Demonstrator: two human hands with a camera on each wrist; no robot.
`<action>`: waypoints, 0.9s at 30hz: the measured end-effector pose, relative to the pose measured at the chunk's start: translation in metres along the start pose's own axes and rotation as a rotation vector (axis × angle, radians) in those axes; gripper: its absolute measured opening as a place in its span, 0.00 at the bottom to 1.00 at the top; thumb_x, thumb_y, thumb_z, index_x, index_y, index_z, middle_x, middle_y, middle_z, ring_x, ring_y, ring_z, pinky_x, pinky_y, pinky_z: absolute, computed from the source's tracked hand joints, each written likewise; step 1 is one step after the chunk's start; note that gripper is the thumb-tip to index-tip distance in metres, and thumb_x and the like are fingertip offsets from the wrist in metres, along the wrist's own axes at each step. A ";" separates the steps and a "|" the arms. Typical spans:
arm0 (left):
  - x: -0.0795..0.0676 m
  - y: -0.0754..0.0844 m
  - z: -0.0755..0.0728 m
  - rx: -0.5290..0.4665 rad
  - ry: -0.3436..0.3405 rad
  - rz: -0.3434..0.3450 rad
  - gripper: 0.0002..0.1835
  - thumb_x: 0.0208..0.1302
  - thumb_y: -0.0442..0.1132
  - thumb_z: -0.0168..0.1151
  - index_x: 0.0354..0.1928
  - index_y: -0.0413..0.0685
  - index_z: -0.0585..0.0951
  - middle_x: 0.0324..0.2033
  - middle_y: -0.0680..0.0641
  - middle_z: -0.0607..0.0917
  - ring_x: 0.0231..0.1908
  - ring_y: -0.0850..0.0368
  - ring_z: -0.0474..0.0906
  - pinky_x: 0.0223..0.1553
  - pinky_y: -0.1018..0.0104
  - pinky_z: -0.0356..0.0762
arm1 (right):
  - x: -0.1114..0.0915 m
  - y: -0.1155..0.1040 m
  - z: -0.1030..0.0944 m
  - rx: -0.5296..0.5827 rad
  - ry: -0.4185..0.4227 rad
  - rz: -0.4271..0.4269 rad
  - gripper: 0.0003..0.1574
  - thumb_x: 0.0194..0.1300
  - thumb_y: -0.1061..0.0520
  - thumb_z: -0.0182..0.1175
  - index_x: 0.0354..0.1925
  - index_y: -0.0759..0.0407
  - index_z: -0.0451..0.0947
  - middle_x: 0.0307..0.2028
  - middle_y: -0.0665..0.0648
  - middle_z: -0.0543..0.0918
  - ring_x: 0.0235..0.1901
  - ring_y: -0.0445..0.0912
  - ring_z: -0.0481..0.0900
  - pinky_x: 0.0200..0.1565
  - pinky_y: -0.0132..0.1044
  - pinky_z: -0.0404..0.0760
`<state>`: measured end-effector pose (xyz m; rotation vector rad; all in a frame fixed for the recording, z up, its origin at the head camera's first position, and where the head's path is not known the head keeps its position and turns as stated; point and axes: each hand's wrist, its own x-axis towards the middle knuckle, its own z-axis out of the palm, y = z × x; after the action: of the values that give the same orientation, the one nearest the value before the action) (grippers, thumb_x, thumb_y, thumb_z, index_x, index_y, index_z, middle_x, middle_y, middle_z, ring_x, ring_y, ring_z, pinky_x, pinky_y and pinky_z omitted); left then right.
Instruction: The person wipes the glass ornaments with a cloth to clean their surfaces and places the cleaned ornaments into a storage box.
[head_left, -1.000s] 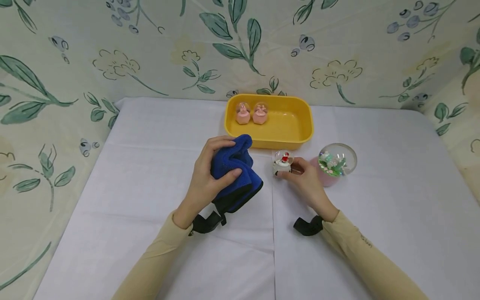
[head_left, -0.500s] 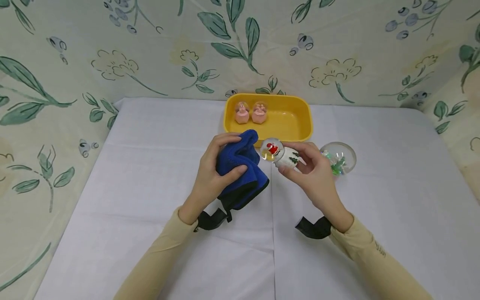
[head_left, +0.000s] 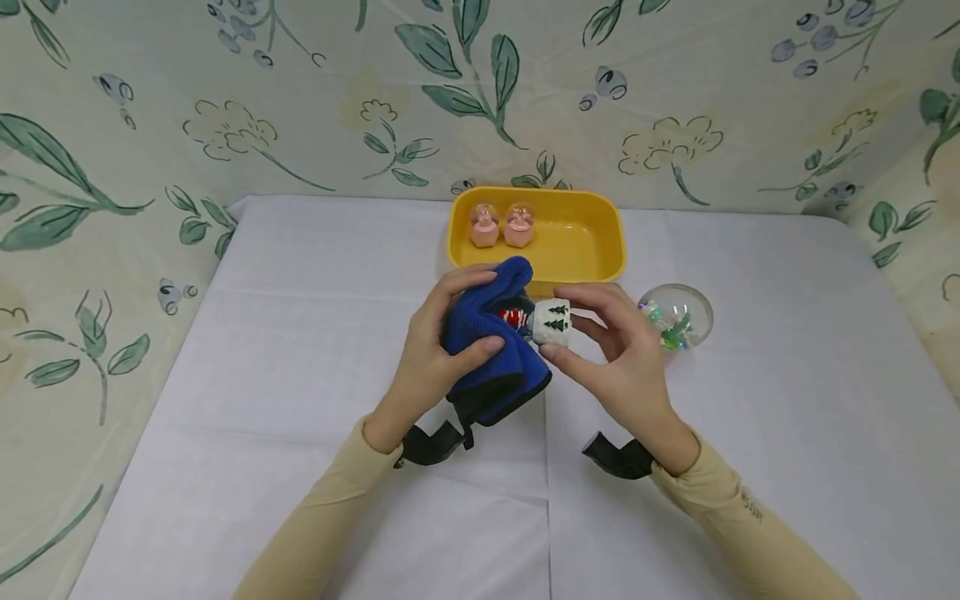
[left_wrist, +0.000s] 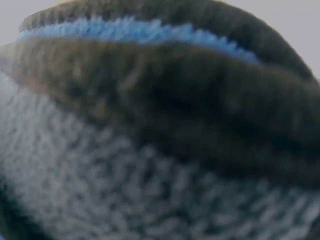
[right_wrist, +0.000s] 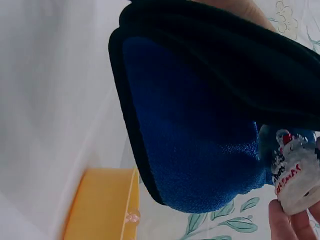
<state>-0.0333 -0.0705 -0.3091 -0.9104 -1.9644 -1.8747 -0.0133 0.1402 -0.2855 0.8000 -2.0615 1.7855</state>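
Observation:
My left hand (head_left: 444,333) grips a folded blue cloth (head_left: 487,367) with black edging. My right hand (head_left: 626,358) pinches a small snow globe (head_left: 553,322) by its white base, which has green trees on it. The globe lies on its side, its dome with a red figure tucked into the fold of the cloth. In the right wrist view the snow globe (right_wrist: 297,175) shows red lettering on its base, and the cloth (right_wrist: 195,135) hangs beside it. Cloth (left_wrist: 150,100) fills the left wrist view and hides the left fingers.
Behind the hands stands a yellow tray (head_left: 585,250) with two small pink snow globes (head_left: 501,227) at its left end. A larger snow globe (head_left: 678,317) stands right of my right hand, its base mostly hidden. A white cloth (head_left: 300,350) covers the table.
My right hand has lifted the small snow globe off the table, turned it sideways and brought its dome into the cloth. My left hand has shifted slightly right with the cloth.

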 end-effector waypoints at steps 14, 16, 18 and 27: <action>0.002 0.006 0.009 0.164 -0.180 0.113 0.28 0.72 0.59 0.44 0.59 0.43 0.64 0.60 0.38 0.64 0.60 0.46 0.62 0.62 0.53 0.62 | 0.004 0.004 0.001 -0.228 0.036 -0.375 0.31 0.58 0.46 0.68 0.42 0.75 0.78 0.38 0.66 0.80 0.41 0.49 0.78 0.47 0.31 0.78; 0.003 0.007 0.009 0.193 -0.165 0.153 0.25 0.72 0.57 0.45 0.57 0.44 0.66 0.58 0.37 0.65 0.59 0.45 0.63 0.61 0.52 0.64 | 0.004 0.004 0.001 -0.173 0.024 -0.303 0.33 0.57 0.46 0.69 0.42 0.76 0.77 0.39 0.65 0.80 0.41 0.47 0.78 0.46 0.32 0.79; 0.004 0.007 0.009 0.208 -0.156 0.182 0.23 0.72 0.56 0.46 0.55 0.45 0.67 0.57 0.37 0.65 0.58 0.44 0.64 0.60 0.52 0.65 | 0.002 0.003 0.001 -0.093 0.009 -0.211 0.33 0.55 0.48 0.70 0.43 0.77 0.76 0.41 0.66 0.79 0.43 0.47 0.78 0.46 0.34 0.80; 0.004 0.012 0.009 0.210 -0.190 0.253 0.17 0.72 0.52 0.49 0.52 0.48 0.71 0.57 0.35 0.66 0.57 0.40 0.64 0.60 0.51 0.67 | 0.001 -0.009 -0.004 0.211 0.007 0.418 0.22 0.52 0.73 0.64 0.47 0.63 0.78 0.42 0.61 0.76 0.39 0.49 0.76 0.41 0.34 0.82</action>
<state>-0.0269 -0.0617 -0.2983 -1.2424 -1.9946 -1.4608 -0.0093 0.1432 -0.2768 0.4287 -2.1815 2.2479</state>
